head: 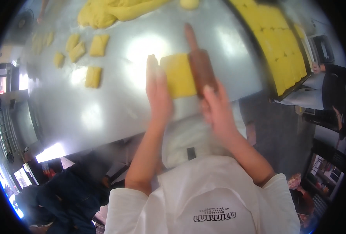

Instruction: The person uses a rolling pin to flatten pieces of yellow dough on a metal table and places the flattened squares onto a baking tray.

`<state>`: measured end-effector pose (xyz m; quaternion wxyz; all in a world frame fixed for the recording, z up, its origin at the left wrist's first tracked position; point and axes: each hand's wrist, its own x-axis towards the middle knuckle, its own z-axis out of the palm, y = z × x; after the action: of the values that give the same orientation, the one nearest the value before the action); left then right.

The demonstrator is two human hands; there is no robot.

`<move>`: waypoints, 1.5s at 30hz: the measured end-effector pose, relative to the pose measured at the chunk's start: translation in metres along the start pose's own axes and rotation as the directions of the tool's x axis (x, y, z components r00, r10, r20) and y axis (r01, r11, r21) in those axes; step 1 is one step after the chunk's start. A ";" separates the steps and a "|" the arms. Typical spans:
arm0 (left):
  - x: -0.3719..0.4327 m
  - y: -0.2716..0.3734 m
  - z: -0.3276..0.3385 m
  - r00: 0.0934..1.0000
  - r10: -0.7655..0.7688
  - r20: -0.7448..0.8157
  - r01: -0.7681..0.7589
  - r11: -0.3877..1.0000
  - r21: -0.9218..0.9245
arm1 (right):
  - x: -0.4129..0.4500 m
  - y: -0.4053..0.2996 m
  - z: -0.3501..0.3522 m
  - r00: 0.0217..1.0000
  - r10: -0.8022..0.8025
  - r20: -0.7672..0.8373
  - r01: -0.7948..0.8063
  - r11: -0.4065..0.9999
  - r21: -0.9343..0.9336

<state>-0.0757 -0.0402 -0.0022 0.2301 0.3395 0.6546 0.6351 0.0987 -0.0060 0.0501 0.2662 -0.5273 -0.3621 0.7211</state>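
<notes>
A flat, roughly square sheet of yellow dough (178,75) lies on the metal worktable (123,108) in front of me. My left hand (159,90) stands on edge along the sheet's left side, fingers straight and holding nothing. In my right hand (218,109) is the near end of a brown wooden rolling pin (203,70). The pin's barrel lies along the right edge of the dough, and its far handle points away from me. My right fingers hide the near handle.
Several folded dough pieces (93,77) lie to the left. A large dough mass (103,13) and a round dough ball (189,3) sit at the far side. A dark-edged tray of yellow pieces (281,49) stands right, with a person (333,84) beside it. Another person (73,187) is at lower left.
</notes>
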 end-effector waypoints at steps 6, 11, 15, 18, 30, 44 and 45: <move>0.021 -0.003 0.018 0.946 0.284 0.155 -0.323 0.800 0.505 | 0.039 -0.016 -0.081 0.902 -0.421 0.102 0.389 0.686 -0.615; 0.018 -0.014 0.029 0.843 0.228 0.486 -0.532 0.481 0.697 | 0.055 -0.031 -0.075 0.879 -0.476 0.029 0.197 0.306 -0.932; 0.025 -0.011 0.022 0.872 0.186 0.453 -0.445 0.687 0.574 | 0.079 -0.039 -0.080 0.852 -0.517 0.087 0.259 0.271 -0.927; 0.027 0.018 -0.009 0.966 0.169 0.193 -0.233 0.893 0.385 | 0.081 -0.046 -0.083 0.818 -0.526 0.232 0.436 0.304 -0.847; 0.085 -0.008 -0.047 0.908 0.197 0.370 -0.417 0.355 0.836 | 0.131 -0.061 -0.013 0.668 -0.468 0.578 0.660 0.015 -0.751; 0.068 -0.033 -0.069 0.900 0.290 0.324 -0.428 0.459 0.778 | 0.110 -0.047 -0.015 0.652 -0.435 0.621 0.695 0.015 -0.719; 0.051 -0.029 -0.071 0.879 0.315 0.359 -0.473 0.470 0.745 | 0.092 -0.041 -0.025 0.635 -0.414 0.652 0.707 -0.028 -0.706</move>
<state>-0.1659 -0.0490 -0.0179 -0.0505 0.6010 0.7525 0.2646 0.0946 0.0948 0.0258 0.1215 -0.2807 -0.9218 0.2381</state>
